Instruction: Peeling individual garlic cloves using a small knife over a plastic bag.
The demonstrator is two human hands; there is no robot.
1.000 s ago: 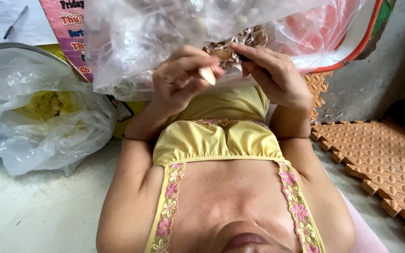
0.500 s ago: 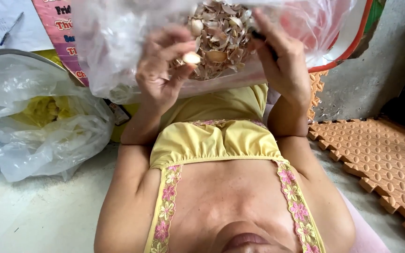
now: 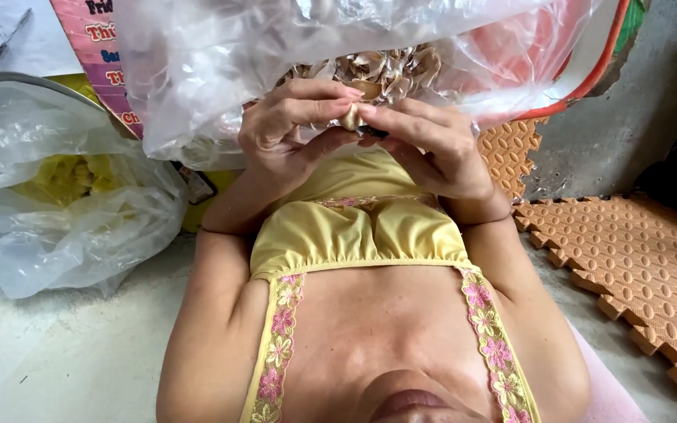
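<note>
At far left, a crumpled clear plastic bag (image 3: 64, 211) sits on the pale concrete floor (image 3: 56, 352), with something yellow inside that is too blurred by the plastic to name. Above it, a sheet of paper with a blue pen (image 3: 11, 37) is cut off by the top edge. Toward the middle, a large clear plastic sheet (image 3: 221, 70) drapes over a heap of dry, papery tan garlic skins (image 3: 389, 66); most of the heap is hidden behind the film. Just below the heap, the left hand (image 3: 287, 137) and right hand (image 3: 432, 145) meet, fingertips pinched together on one small garlic clove (image 3: 350, 117). It is pale cream and mostly covered by fingers, so its shape is hard to make out. Something dark shows under the right fingers, too hidden to identify. Behind, a red basin (image 3: 581, 86) is partly veiled. At right lie orange interlocking foam mats (image 3: 636, 251).
</note>
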